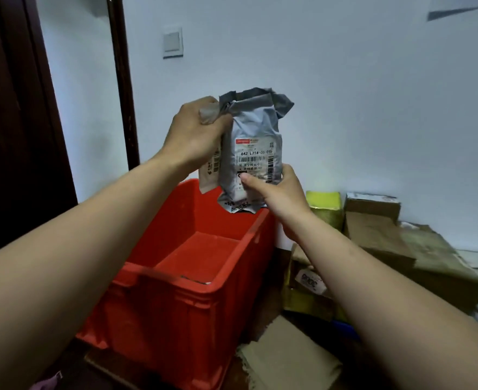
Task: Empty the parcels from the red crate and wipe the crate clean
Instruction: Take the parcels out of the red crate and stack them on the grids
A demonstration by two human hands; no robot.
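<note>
A grey plastic parcel bag point(256, 128) with a white shipping label hangs upright above the red crate point(187, 302). My left hand point(195, 130) grips its crumpled top corner together with a brown paper parcel point(209, 175) that hangs behind my wrist. My right hand point(277, 190) holds the grey bag's lower right side, thumb pressed on the label. The crate stands on the floor below, and the part of its inside that shows is bare red; my left forearm hides its left side.
Cardboard boxes point(378, 229) and a yellow-green package point(323, 206) are piled on the floor right of the crate. Flat cardboard point(288, 358) lies in front of them. A dark wooden door point(15, 122) stands at the left, the white wall behind.
</note>
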